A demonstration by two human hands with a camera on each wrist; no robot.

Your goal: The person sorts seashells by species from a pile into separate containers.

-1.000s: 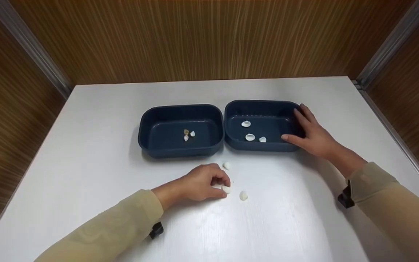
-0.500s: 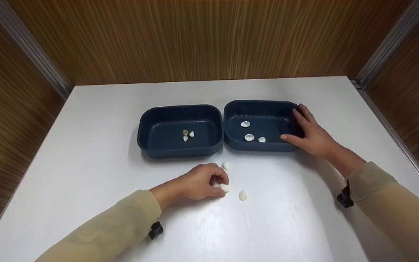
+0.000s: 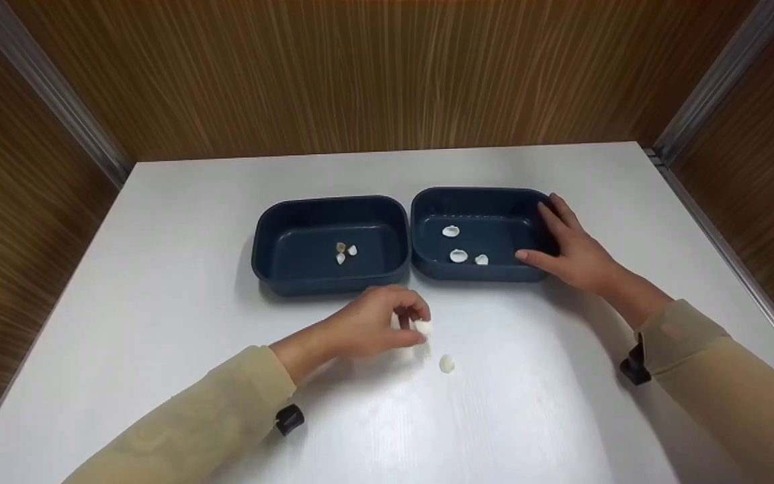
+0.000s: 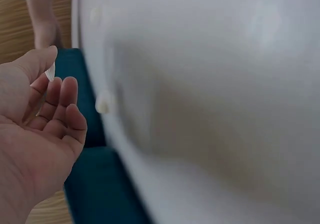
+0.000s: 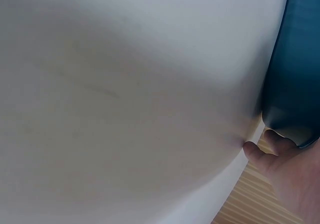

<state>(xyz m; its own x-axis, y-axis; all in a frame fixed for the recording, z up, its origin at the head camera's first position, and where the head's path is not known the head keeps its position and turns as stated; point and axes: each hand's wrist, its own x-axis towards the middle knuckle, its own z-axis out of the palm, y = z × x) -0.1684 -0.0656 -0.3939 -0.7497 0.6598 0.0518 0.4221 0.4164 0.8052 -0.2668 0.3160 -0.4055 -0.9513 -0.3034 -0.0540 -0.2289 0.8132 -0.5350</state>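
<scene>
Between thumb and fingertips, my left hand (image 3: 377, 323) pinches a white seashell (image 3: 423, 327) over the white table; in the left wrist view the shell (image 4: 50, 72) shows under the thumb. Another pale shell (image 3: 447, 364) lies on the table nearer the front. A further shell (image 4: 103, 103) sits by the containers in the left wrist view, hidden behind the hand in the head view. My right hand (image 3: 582, 259) grips the right end of the right blue container (image 3: 474, 272), thumb over its front rim, fingers at the side wall. Inside it lie three white shells (image 3: 459, 256).
Left of that container stands a second blue container (image 3: 333, 284), close beside it, holding one brown shell (image 3: 340, 247) and two small white shells (image 3: 352, 251). Both stand on the white table (image 3: 179, 235). Wood-grain panels (image 3: 387, 74) rise behind and at both sides.
My left hand has lifted the pinched shell and moved slightly forward, covering the shell near the containers in the head view. The right hand keeps its place on the right container.
</scene>
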